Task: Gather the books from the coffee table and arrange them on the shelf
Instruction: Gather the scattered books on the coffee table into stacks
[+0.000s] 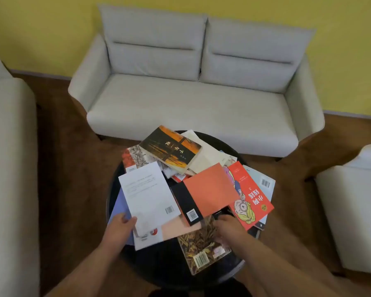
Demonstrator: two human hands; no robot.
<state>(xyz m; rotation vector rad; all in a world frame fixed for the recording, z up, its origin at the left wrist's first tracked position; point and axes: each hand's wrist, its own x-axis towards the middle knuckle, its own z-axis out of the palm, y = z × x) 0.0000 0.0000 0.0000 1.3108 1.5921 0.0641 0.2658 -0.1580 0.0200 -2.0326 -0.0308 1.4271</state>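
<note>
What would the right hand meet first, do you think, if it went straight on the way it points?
Most likely the near edge of the black-and-orange book, lying just beyond the right hand, which rests on the leaf-patterned book; depth is unclear.

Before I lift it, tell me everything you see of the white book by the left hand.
The white book is a paperback lying flat, back cover up, with grey text lines and a barcode near its right corner. It sits tilted on the pile's left side, overlapping a lavender book. The thumb of the left hand touches its near-left corner.
</note>
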